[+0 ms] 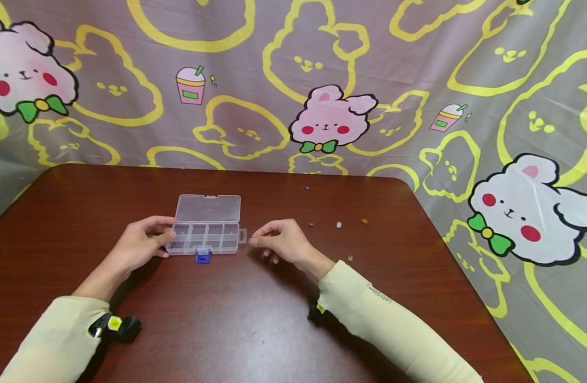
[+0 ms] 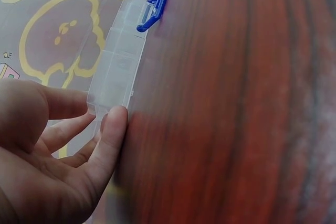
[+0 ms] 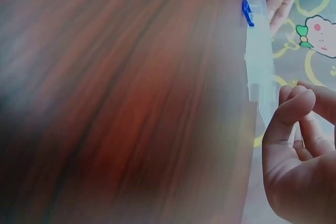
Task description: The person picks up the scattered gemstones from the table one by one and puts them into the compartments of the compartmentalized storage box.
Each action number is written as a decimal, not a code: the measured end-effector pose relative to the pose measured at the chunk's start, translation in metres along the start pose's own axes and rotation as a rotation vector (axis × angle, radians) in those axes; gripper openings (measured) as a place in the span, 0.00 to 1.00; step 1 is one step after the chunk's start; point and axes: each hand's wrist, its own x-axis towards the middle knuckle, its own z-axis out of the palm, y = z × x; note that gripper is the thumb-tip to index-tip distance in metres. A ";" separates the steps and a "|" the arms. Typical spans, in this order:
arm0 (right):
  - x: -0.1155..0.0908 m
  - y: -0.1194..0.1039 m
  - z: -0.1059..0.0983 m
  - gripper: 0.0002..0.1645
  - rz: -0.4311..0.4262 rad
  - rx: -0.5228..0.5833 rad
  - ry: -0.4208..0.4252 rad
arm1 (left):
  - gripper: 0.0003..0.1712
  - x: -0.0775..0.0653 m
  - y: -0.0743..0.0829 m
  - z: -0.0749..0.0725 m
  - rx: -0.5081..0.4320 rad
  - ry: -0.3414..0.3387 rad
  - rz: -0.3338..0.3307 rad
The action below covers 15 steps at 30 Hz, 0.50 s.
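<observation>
Left grip (image 1: 145, 240): pinching the left end of the plastic box, with thumb and fingers bent around it.
Right grip (image 1: 285, 242): raised over the worktop, with thumb and forefinger tips brought together and the other fingers bent below; cannot tell whether pinching anything small.
Plastic box (image 1: 214, 240): between both grips, held at the left end, just short of the right fingertips; see-through and parted into small compartments.
Lid (image 1: 209, 209): swung open on the far side of the compartments, beyond both grips.
Blue latch (image 1: 203, 258): on the box's near edge, to the right of the left grip.
Hanging tab (image 1: 243, 240): sticking out from the box's right end, just beside the right fingertips.
Stones: scattered to the right of the right grip, brown (image 1: 311, 224) nearest, then white (image 1: 338, 225) and amber (image 1: 364, 221) farther along; tan (image 1: 350, 258) nearer the sleeve; blue (image 1: 307, 188) well beyond the grip.
Sleeves (image 1: 394, 324): pale, behind both grips, with a dark wrist camera (image 1: 128, 328) beside each cuff.
Worktop (image 1: 255, 330): dark reddish wood, beneath both grips.
Curtain (image 1: 255, 53): grey, printed with rabbits and yellow outlines, beyond everything.
</observation>
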 end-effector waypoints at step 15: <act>0.023 -0.007 0.029 0.03 0.050 0.029 0.035 | 0.23 0.001 -0.002 -0.001 -0.022 -0.002 0.012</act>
